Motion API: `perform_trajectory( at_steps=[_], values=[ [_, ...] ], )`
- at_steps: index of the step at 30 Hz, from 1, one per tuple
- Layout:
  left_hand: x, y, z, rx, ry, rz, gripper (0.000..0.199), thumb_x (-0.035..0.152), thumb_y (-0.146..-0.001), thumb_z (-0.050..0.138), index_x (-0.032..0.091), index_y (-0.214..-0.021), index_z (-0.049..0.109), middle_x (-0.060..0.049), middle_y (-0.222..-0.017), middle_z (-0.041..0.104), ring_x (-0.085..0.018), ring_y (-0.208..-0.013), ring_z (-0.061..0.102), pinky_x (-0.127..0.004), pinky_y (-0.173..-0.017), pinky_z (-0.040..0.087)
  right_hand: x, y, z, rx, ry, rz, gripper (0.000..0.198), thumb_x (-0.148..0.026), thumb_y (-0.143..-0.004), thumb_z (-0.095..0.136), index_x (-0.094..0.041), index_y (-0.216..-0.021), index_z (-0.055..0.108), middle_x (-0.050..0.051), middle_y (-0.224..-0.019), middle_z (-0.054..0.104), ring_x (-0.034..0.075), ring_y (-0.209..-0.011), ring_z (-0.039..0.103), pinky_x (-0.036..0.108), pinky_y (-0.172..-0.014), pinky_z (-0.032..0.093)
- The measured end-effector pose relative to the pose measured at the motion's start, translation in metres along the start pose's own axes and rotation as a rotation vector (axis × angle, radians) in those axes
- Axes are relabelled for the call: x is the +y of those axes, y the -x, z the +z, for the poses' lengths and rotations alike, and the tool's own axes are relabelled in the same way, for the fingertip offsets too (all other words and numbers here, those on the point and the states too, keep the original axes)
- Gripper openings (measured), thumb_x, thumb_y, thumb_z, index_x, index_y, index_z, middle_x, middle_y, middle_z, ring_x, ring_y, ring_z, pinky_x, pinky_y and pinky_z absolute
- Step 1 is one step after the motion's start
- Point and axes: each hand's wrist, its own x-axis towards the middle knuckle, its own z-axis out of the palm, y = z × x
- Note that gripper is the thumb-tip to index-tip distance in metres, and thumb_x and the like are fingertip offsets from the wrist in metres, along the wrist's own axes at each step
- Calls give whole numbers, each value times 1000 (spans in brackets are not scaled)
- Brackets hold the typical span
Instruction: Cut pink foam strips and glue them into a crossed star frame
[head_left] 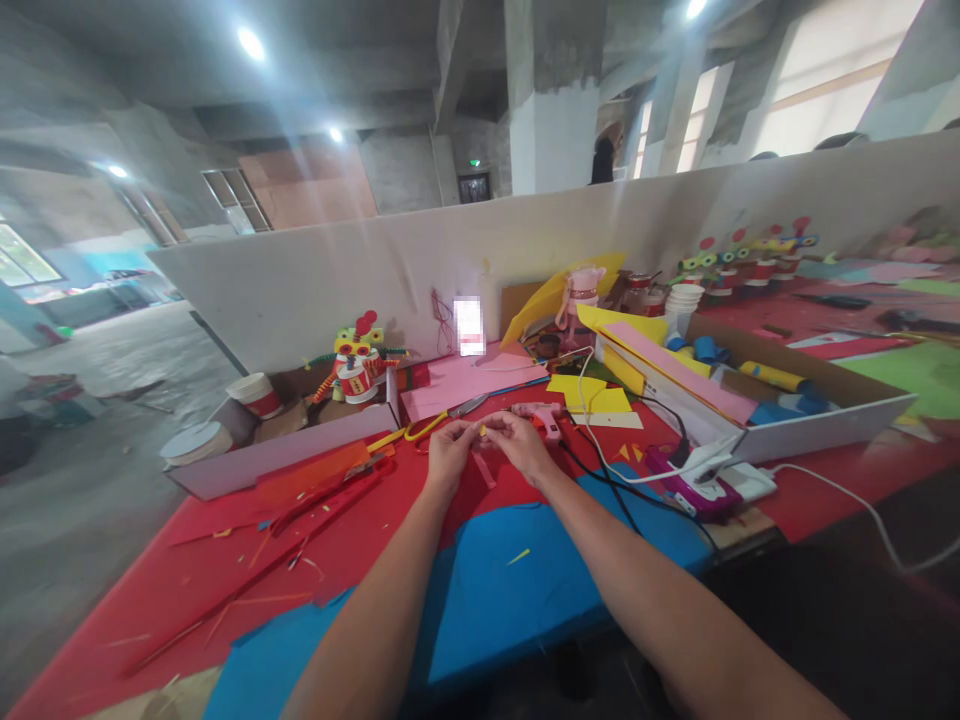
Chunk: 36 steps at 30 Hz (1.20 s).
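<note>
Above the red table covering (405, 490), my left hand (451, 450) and my right hand (523, 445) meet fingertip to fingertip. Both are closed in a pinch around a small yellow piece (483, 431), mostly hidden by the fingers. Just below them a narrow pink strip (484, 470) shows; whether it is held cannot be made out. A pink hot glue gun (544, 415) lies right beside my right hand. Scissors with yellow handles (427, 427) rest beyond my left hand. Blue sheet (510, 580) lies under my forearms, with a thin yellow scrap (519, 556) on it.
At left, a white box (285, 455) holds a paper-cup figure (358, 370). Another box (817, 430) with coloured rolls stands right. A purple power strip (694, 485) trails cables near the front edge. Red-handled scissors (382, 465) lie left. A low white partition (337, 270) closes the back.
</note>
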Motion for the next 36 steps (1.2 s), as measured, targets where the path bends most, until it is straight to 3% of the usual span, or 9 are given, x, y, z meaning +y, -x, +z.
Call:
perform_trajectory(
  at_steps=[6,11,13,16,19,24,36],
  values=[
    [-5,-2,0,-38,129,-71,38,52,-70,72,15,-74,65,-1,-59,64,-12,-52,57,-25,-56,47,1,-1,-2,28,22,3,21,-31,-66,73,-19,-83,69,0,-79,70,15,-70,68,31,-74,57],
    [-5,-1,-5,64,-42,-45,48,56,-78,64,17,-51,53,3,-42,49,-8,-40,43,-22,-46,35,2,-2,-2,55,-21,29,24,-32,-64,76,-20,-83,68,-1,-79,69,15,-67,68,30,-69,57],
    [-4,-1,-7,104,-44,-28,48,54,-78,65,17,-51,54,3,-43,49,-8,-42,44,-22,-48,36,2,-3,-3,61,-70,76,27,-33,-62,78,-19,-83,68,-1,-78,69,14,-66,67,29,-69,56],
    [-2,-1,-6,23,93,-14,32,46,-69,76,16,-80,69,1,-65,65,-11,-58,57,-22,-59,45,2,-4,-5,50,-191,170,33,-35,-59,83,-18,-82,67,-1,-76,69,13,-67,66,29,-71,56],
    [0,-1,-4,-114,159,-42,44,37,-60,84,18,-98,71,-4,-85,71,-16,-76,64,-27,-71,50,3,-5,-6,6,-250,204,36,-39,-58,84,-18,-81,67,0,-74,68,12,-68,65,28,-73,55],
    [0,0,-1,-58,102,-28,32,35,-61,83,16,-84,73,-4,-82,72,-16,-75,64,-27,-71,49,4,-3,-5,-18,-243,229,35,-44,-62,81,-17,-78,65,-1,-70,66,11,-65,61,27,-69,55],
    [1,1,1,12,99,-54,32,37,-58,84,14,-77,71,-2,-69,68,-11,-58,57,-23,-57,46,3,-2,-5,36,-42,191,23,-33,-72,70,-19,-88,61,-2,-75,61,12,-61,60,28,-60,56]
  ],
)
